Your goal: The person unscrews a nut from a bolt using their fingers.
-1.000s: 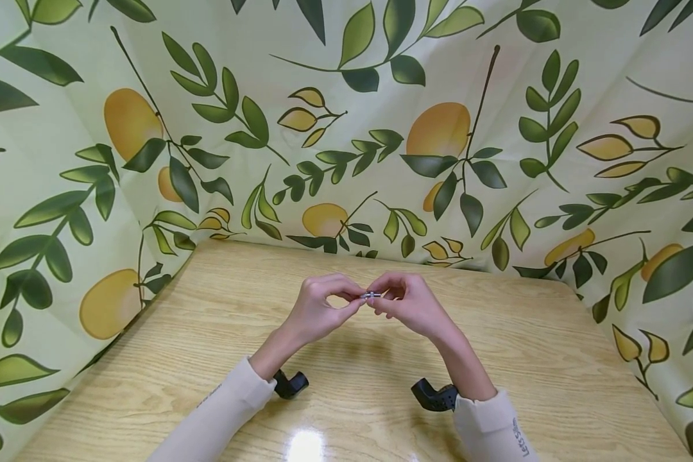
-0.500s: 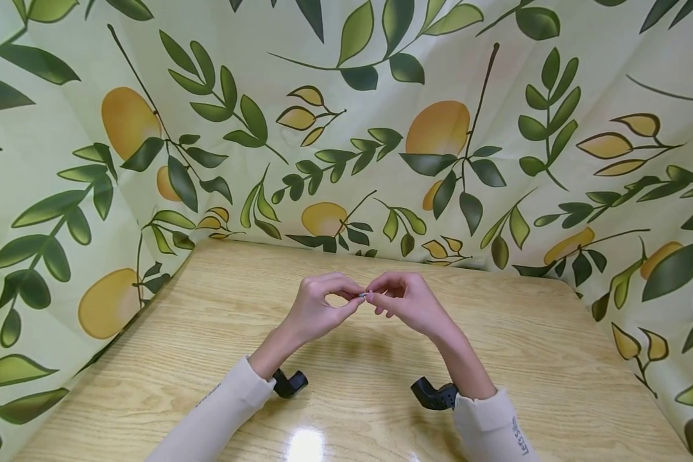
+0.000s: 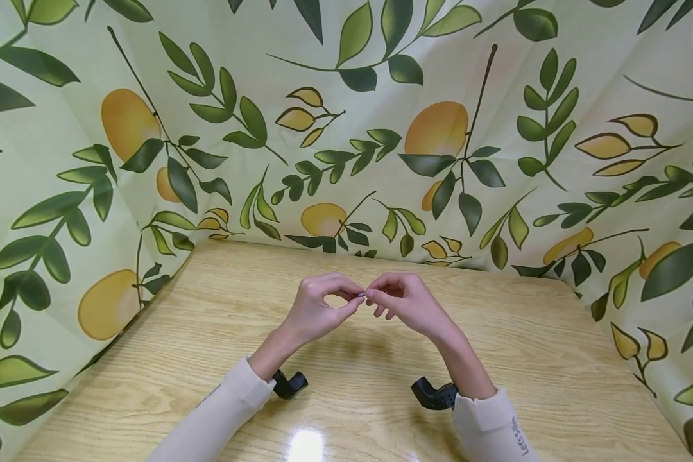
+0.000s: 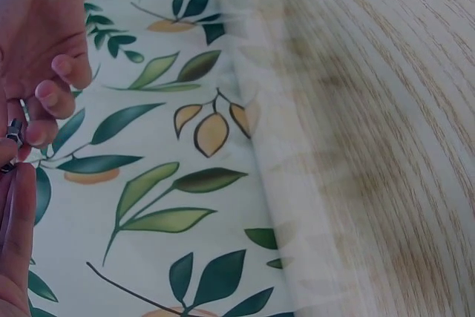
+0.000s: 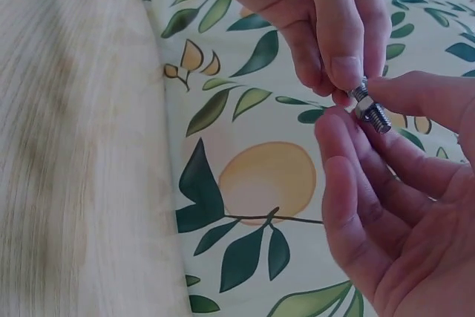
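Between my two hands is a small silver threaded bolt (image 5: 380,121) with a hex nut (image 5: 363,108) on it. My left hand (image 3: 322,307) pinches one end of the bolt with thumb and fingertips, which hide that end. The thumb and fingers of my right hand (image 3: 409,303) close about the nut from opposite sides, and threads stick out beyond it in the right wrist view. Only a speck of the metal shows in the head view. At the edge of the left wrist view, part of the same metal piece (image 4: 13,133) is visible among the fingertips.
Both hands are held above a light wood-grain table (image 3: 531,359). Cloth (image 3: 369,212) printed with leaves and orange fruit hangs behind and along the sides. A black curved mount (image 3: 290,384) is at the left wrist, another black mount (image 3: 433,394) at the right.
A second ago more of the bolt showed between the hands. My right thumb and fingers have since shifted over it, covering most of it in the head view. The left hand stays in place.
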### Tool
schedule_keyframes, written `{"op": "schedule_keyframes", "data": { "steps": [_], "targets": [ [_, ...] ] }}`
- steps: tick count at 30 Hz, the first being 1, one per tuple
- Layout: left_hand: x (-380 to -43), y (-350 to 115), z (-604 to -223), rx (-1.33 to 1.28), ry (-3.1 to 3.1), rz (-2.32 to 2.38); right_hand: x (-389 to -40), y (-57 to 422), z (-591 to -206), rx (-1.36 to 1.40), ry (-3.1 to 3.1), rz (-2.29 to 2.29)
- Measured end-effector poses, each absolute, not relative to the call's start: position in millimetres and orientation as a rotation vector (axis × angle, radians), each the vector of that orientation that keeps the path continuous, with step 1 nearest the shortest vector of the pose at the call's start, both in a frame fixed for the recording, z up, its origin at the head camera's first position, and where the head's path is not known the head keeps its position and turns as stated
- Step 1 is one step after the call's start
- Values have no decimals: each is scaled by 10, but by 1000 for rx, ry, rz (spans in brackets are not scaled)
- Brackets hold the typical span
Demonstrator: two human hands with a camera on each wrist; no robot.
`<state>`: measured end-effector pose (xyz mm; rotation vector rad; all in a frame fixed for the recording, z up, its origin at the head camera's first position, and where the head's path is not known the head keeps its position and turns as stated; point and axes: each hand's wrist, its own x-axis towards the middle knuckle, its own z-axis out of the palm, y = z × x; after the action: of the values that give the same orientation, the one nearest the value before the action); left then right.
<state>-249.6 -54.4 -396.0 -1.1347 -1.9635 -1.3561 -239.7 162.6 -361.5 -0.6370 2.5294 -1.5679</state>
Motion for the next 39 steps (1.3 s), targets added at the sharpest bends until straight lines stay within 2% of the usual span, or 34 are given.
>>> {"op": "schedule_keyframes", "data": {
  "steps": [15,39],
  "targets": [
    [-2519,-523,-3980,-1158,-1924,-1356,-2375,1606,-3590,-584,2575,-1616],
    [-2523,-530,-3987,-1142,-1922,-1362,-2386,1618,-3604,-655,2538,-1619]
  ]
}}
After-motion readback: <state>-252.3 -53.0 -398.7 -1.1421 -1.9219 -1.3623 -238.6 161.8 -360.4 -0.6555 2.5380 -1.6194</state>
